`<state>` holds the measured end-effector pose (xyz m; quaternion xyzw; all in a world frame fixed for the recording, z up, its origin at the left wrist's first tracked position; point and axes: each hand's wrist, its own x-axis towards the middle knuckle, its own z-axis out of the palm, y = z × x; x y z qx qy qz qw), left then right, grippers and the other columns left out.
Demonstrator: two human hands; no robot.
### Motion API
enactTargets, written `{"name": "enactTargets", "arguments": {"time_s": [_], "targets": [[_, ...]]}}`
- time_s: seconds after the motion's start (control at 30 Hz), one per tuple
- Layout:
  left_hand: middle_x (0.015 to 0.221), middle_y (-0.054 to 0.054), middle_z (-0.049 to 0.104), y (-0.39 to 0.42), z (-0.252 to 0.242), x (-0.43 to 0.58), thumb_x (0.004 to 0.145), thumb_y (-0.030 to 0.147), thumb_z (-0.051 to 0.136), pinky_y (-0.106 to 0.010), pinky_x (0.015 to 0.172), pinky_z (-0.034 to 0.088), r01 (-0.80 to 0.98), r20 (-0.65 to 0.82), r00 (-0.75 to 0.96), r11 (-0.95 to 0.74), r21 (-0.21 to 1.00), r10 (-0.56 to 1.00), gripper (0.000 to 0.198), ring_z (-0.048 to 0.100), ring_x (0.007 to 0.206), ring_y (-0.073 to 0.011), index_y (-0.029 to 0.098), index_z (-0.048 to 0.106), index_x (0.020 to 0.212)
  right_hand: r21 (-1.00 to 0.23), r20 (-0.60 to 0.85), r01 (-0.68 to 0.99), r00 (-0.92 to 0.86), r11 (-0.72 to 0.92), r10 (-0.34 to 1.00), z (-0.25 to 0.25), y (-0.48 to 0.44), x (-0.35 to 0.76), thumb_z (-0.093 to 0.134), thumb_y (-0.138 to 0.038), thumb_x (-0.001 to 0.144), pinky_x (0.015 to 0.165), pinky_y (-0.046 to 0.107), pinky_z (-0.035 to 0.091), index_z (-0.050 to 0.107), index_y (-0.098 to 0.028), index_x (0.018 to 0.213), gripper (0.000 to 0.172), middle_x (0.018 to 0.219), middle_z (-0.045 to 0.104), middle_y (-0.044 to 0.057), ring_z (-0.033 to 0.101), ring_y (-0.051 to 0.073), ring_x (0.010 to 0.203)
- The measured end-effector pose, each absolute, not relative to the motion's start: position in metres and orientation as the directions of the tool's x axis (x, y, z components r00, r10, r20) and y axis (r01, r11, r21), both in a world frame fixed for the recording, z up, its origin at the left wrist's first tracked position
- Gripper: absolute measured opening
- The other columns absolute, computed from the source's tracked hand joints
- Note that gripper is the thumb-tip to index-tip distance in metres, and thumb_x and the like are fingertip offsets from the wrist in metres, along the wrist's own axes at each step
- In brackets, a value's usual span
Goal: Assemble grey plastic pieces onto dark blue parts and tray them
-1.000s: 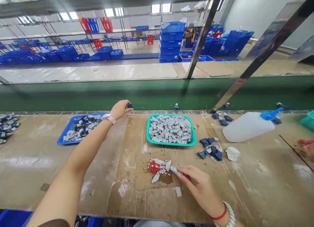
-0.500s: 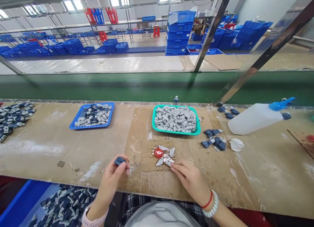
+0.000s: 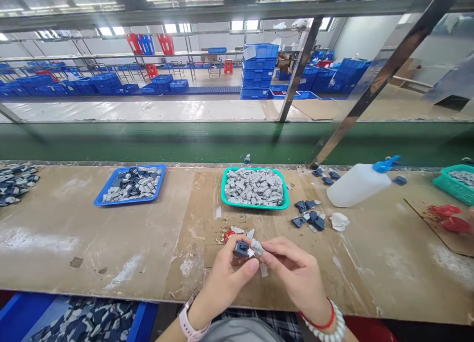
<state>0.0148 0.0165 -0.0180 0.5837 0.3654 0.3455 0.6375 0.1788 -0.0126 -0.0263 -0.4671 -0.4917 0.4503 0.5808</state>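
Note:
In my left hand (image 3: pixel 231 268) is a dark blue plastic part (image 3: pixel 241 249), pinched between thumb and fingers. My right hand (image 3: pixel 292 265) grips a small light grey plastic part (image 3: pixel 256 247) by its end, close beside the dark one; whether the two touch I cannot tell. Behind my hands lies a piece of cardboard (image 3: pixel 210 233) bearing a red round cap (image 3: pixel 228 235) and several loose grey pieces (image 3: pixel 251 233), partly hidden by my fingers. Past it stands a green tray (image 3: pixel 255 206) heaped with grey parts.
A blue tray (image 3: pixel 97 200) of mixed parts is at left. To the right are dark parts (image 3: pixel 314 220), a crumpled white wad (image 3: pixel 339 221) and a white bottle (image 3: pixel 355 186) with a blue spout. A blue bin (image 3: pixel 146 317) sits below the table edge; a green belt (image 3: pixel 148 140) runs behind.
My right hand has lifted a grey piece off the cardboard. My left hand has moved right with the dark part, bringing both together. The camera view has tilted up and shifted right.

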Motion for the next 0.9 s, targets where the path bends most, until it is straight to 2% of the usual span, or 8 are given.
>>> {"name": "enactTargets", "arguments": {"time_s": [0.1,0.23,0.37,0.57,0.73,0.9], "targets": [[0.09,-0.001,0.054,0.015,-0.014,0.019,0.088,0.042,0.055,-0.023,0.073,0.039,-0.01,-0.025,0.483,0.034,0.999,0.876,0.026,0.05,0.08,-0.0141,0.02,0.052,0.102,-0.891,0.424,0.212,0.072,0.402,0.903,-0.019,-0.014,0.176,0.063,-0.01,0.082,0.067,0.022,0.055,0.071,-0.024,0.098,0.023,0.089,0.068,0.004,0.065,0.013,0.079],[0.093,-0.001,0.056,0.011,-0.013,0.023,0.092,0.041,0.048,-0.024,0.079,0.04,0.067,0.008,0.396,-0.038,0.997,0.918,0.023,0.053,0.087,-0.0151,0.021,0.054,0.101,-0.743,0.58,0.366,-0.067,0.561,0.812,-0.014,-0.016,0.172,0.056,-0.003,0.084,0.066,0.02,0.053,0.068,-0.019,0.1,0.026,0.088,0.067,0.006,0.063,0.012,0.078],[0.086,-0.001,0.057,0.003,-0.016,0.027,0.095,0.039,0.041,-0.024,0.074,0.039,0.161,0.009,0.333,-0.066,0.985,0.943,0.023,0.053,0.081,-0.0144,0.02,0.055,0.093,-0.683,0.583,0.448,-0.143,0.577,0.8,-0.013,-0.021,0.17,0.05,-0.003,0.087,0.06,0.021,0.052,0.066,-0.016,0.095,0.023,0.083,0.065,0.008,0.061,0.013,0.071],[0.081,-0.001,0.057,-0.005,-0.023,0.032,0.094,0.039,0.042,-0.025,0.071,0.039,0.217,0.042,0.312,-0.114,0.969,0.949,0.025,0.054,0.076,-0.0151,0.018,0.055,0.088,-0.763,0.502,0.418,-0.097,0.493,0.859,-0.014,-0.03,0.172,0.054,-0.005,0.086,0.059,0.02,0.052,0.067,-0.017,0.088,0.018,0.08,0.063,0.006,0.061,0.012,0.068],[0.081,-0.002,0.059,-0.008,-0.025,0.032,0.092,0.039,0.046,-0.027,0.072,0.038,0.298,0.141,0.301,-0.233,0.926,0.943,0.024,0.054,0.078,-0.0167,0.018,0.055,0.085,-0.781,0.51,0.394,-0.047,0.485,0.859,-0.013,-0.04,0.173,0.055,-0.002,0.084,0.064,0.018,0.053,0.067,-0.017,0.091,0.021,0.084,0.064,0.006,0.063,0.011,0.073],[0.081,-0.003,0.058,-0.01,-0.019,0.029,0.092,0.039,0.045,-0.027,0.071,0.038,0.307,0.167,0.344,-0.278,0.91,0.924,0.024,0.054,0.078,-0.0168,0.018,0.056,0.084,-0.759,0.548,0.371,-0.078,0.535,0.833,-0.012,-0.043,0.175,0.055,0.001,0.083,0.064,0.018,0.053,0.066,-0.018,0.095,0.025,0.087,0.065,0.007,0.063,0.011,0.075]]}}
